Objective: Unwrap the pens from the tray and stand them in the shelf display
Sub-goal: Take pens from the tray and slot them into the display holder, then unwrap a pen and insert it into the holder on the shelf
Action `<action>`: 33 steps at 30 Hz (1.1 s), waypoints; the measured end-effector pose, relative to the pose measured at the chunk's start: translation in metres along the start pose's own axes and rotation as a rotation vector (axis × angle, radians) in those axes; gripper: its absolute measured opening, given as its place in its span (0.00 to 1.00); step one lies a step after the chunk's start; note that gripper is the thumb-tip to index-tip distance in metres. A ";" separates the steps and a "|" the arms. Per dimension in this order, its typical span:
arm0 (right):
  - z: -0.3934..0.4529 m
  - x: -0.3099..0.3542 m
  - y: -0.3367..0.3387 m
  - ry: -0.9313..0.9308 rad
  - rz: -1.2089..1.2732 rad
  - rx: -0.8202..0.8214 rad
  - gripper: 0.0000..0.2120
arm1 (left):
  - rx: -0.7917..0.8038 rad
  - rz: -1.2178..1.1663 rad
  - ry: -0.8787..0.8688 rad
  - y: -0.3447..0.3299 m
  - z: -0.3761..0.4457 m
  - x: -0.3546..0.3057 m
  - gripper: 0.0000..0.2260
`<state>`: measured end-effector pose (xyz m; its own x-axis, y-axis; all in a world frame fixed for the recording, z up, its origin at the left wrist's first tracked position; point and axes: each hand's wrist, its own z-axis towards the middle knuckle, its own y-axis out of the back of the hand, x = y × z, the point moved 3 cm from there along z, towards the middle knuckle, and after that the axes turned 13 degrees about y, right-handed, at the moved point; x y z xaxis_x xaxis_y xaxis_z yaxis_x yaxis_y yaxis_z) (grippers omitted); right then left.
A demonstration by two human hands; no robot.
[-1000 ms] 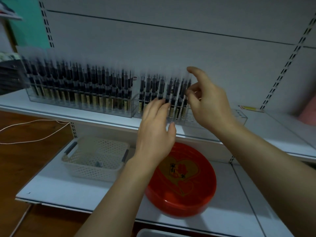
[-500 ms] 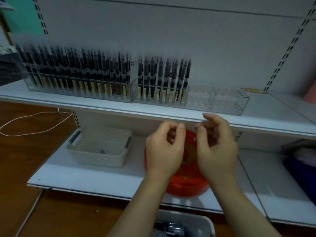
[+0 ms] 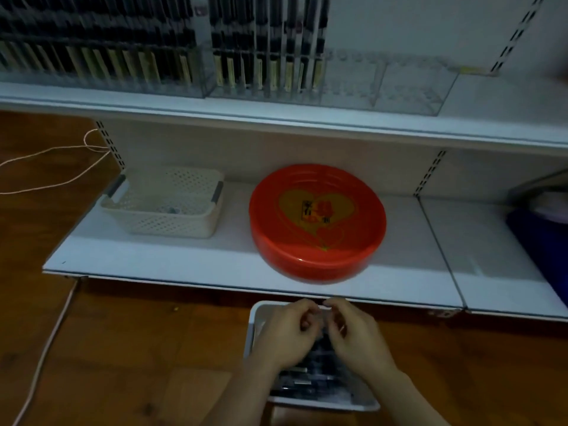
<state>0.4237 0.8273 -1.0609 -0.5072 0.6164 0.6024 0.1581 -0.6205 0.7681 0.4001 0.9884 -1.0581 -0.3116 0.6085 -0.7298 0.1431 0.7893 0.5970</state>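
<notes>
The wrapped pens lie in the white tray on the wood floor, right under your hands. Your left hand and right hand hang just above them, fingers curled, tips close together. You may be pinching something small; it is too blurry to tell. Up on the shelf, more pens stand in the clear display.

Pens in shelf display smeared by motion blur; tops cut off at frame top, count not readable. Both hands, left and right, covered most of tray; wrapped pens beneath only partly visible. Whether fingers pinched anything: couldn't tell, too blurred. Small item inside basket unidentifiable. Dark blue object cut off at right edge.
</notes>
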 end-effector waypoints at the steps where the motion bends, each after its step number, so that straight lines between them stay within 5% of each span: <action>1: -0.004 -0.002 -0.006 -0.005 -0.007 0.063 0.14 | 0.052 0.021 0.028 -0.007 0.001 0.007 0.10; 11: -0.027 -0.034 -0.056 -0.202 -0.153 0.475 0.16 | 0.202 0.358 0.272 -0.038 0.004 0.065 0.23; 15: -0.028 -0.037 -0.068 -0.188 -0.182 0.506 0.20 | 0.222 0.342 0.271 -0.044 0.006 0.071 0.16; 33: -0.020 -0.037 -0.067 -0.123 -0.518 0.696 0.10 | 0.209 0.305 0.271 -0.045 0.013 0.078 0.15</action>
<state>0.4151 0.8363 -1.1396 -0.5699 0.8115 0.1290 0.4343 0.1642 0.8857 0.3816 1.0012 -1.1463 -0.4563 0.7943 -0.4012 0.4443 0.5940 0.6706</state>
